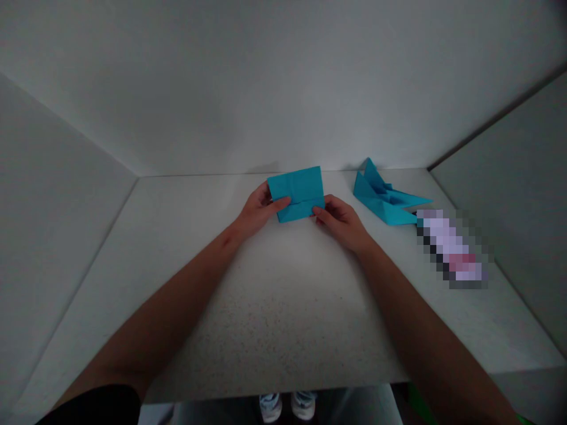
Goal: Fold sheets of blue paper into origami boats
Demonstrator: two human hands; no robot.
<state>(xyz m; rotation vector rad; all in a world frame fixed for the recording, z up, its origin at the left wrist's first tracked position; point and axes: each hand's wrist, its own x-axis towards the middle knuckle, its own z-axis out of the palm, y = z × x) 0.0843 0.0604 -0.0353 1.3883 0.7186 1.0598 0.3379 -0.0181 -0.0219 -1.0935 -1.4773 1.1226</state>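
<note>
A folded sheet of blue paper [301, 186] is held up off the white tabletop, tilted toward me, with a crease running across its lower part. My left hand [261, 203] grips its left side, thumb lying on the front near the crease and fingers behind. At the lower right corner, my right hand [339, 218] pinches the paper between thumb and fingers. The fingertips behind the sheet are hidden. To the right of my right hand rests a folded blue paper shape [385, 198] with several pointed ends.
A pixelated oblong object [452, 245] lies on the right of the tabletop [274, 319], close to the folded shape's tip. White walls [266, 82] enclose the table at the back and both sides. Below the front edge, two shoes [303, 406] show.
</note>
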